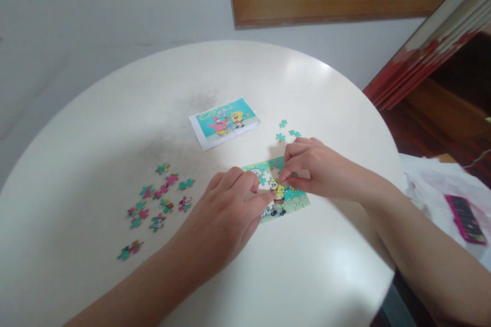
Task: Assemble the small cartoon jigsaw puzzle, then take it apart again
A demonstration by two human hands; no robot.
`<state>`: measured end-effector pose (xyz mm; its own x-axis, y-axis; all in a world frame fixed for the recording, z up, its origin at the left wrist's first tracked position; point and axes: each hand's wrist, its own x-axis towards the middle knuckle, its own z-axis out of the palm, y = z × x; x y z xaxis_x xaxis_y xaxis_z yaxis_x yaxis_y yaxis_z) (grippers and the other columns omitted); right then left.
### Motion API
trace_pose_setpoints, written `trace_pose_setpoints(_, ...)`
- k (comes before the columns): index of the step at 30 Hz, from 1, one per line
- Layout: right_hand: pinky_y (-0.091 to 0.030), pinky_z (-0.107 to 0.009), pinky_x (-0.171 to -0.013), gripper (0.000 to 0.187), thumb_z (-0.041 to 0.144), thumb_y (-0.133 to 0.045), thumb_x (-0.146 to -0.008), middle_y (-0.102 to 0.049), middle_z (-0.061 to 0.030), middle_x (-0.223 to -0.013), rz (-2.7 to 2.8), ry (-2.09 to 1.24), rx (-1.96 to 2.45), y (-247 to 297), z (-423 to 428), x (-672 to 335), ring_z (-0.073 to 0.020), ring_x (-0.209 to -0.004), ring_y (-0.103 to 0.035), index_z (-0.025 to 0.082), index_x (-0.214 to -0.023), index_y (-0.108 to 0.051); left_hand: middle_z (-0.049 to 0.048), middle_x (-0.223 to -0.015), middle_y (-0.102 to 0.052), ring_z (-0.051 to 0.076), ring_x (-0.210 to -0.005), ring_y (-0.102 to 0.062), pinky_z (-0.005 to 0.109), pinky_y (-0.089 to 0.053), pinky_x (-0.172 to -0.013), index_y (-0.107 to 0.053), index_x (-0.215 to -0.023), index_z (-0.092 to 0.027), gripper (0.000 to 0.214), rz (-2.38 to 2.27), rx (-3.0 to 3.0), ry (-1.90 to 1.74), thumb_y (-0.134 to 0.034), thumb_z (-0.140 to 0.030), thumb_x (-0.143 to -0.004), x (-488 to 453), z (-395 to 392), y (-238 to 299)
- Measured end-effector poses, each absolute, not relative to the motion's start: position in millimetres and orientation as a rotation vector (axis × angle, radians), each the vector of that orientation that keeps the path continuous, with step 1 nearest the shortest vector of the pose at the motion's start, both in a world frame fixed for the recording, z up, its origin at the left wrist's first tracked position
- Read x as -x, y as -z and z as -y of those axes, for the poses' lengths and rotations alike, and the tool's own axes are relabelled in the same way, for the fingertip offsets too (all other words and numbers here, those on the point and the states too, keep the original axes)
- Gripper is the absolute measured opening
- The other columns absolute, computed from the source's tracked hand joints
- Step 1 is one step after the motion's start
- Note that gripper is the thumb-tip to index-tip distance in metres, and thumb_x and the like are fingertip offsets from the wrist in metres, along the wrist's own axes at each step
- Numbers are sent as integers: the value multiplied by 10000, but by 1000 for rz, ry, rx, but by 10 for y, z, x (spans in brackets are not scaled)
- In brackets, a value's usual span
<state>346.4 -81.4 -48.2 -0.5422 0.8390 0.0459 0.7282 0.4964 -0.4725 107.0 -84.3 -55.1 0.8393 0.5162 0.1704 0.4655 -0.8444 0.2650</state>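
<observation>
A partly assembled cartoon jigsaw puzzle [286,203] lies near the middle of a round white table [115,127]. My left hand [226,212] rests on its left side, fingers curled, thumb pressed on the puzzle. My right hand [320,168] lies over its upper right part with fingertips pinched together on the puzzle surface; any piece between them is too small to make out. A printed reference picture [224,121] of the same cartoon sits farther back. Several loose pieces [161,204] are scattered to the left, and three teal pieces [287,132] lie just beyond my right hand.
A wood-framed window [326,0] is set in the white wall behind the table. Red and beige curtain folds [429,51] hang at the right. A pink phone [466,218] lies on white paper or cloth [425,184] at the lower right, past the table's edge.
</observation>
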Motion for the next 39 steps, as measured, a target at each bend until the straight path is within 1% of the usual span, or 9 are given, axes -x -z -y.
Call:
trace_pose_setpoints(8, -411, -325, -789, 157, 160, -613, -827, -631, -39, -811, 2425, -602, 1289, 479, 833, -3431, -170, -787, -564, 232, -802, -751, 62, -953, -556, 238, -941, -469, 393, -402, -812, -653, -1059, -220, 208, -811, -2791, -255, -524, -164, -906, -1105, 876, 512)
trace_pose_setpoints(11, -449, -312, -713, 190, 258, -576, -860, -636, -56, -800, 2243, -643, 1269, 515, 811, -3468, -191, -788, -579, 233, -818, -759, 67, -964, -562, 235, -954, -474, 389, -395, -830, -638, -1072, -205, 219, -817, -2830, -199, -457, -203, -948, -1109, 901, 491)
trace_pose_setpoints(14, -456, -341, -737, 219, 363, -577, -865, -647, -62, -811, 2156, -633, 1305, 568, 769, -3513, -219, -842, -581, 250, -797, -751, 62, -991, -571, 225, -958, -483, 376, -388, -823, -607, -1117, -202, 235, -790, -2885, -195, -431, -217, -962, -1107, 924, 499)
trace_pose_setpoints(20, -468, -367, -752, 227, 406, -588, -855, -667, -77, -858, 2136, -695, 1404, 636, 738, -3579, -227, -858, -583, 234, -831, -734, 44, -953, -597, 211, -896, -527, 353, -404, -765, -595, -1072, -202, 183, -824, -2939, -225, -469, -209, -939, -1067, 888, 445)
trace_pose_setpoints(24, -473, -373, -764, 246, 402, -555, -876, -678, -89, -891, 2147, -723, 1461, 618, 752, -3591, -235, -879, -591, 227, -864, -727, 29, -887, -630, 174, -814, -577, 297, -433, -716, -610, -1004, -187, 148, -1165, -2795, -245, -513, -148, -899, -732, 723, 182)
trace_pose_setpoints(27, -481, -359, -725, 260, 422, -558, -872, -670, -91, -913, 2135, -747, 1521, 607, 760, -3587, -229, -844, -607, 226, -891, -728, 16, -904, -622, 155, -801, -590, 269, -441, -688, -628, -994, -205, 143, -1460, -2667, -400, -529, -178, -894, -340, 636, -10)
trace_pose_setpoints(29, -482, -345, -705, 255, 425, -566, -866, -663, -86, -929, 2127, -753, 1538, 614, 763, -3587, -227, -841, -617, 229, -898, -727, 20, -901, -625, 163, -802, -590, 281, -449, -704, -646, -999, -207, 145, -1540, -2651, -413, -559, -214, -884, -114, 626, -47)
trace_pose_setpoints(33, -479, -318, -682, 243, 410, -559, -873, -646, -73, -945, 2130, -734, 1538, 649, 762, -3608, -209, -838, -625, 228, -909, -717, 43, -941, -633, 167, -891, -591, 287, -459, -807, -661, -988, -184, 174, -1269, -2720, -440, -506, -244, -935, 130, 650, 117)
trace_pose_setpoints(39, -487, -310, -697, 217, 403, -574, -858, -660, -68, -971, 2092, -663, 1596, 711, 750, -3670, -211, -885, -636, 245, -923, -708, 50, -886, -632, 153, -858, -587, 277, -469, -815, -674, -931, -154, 201, -1155, -2622, -600, -491, -236, -946, 306, 567, 430)
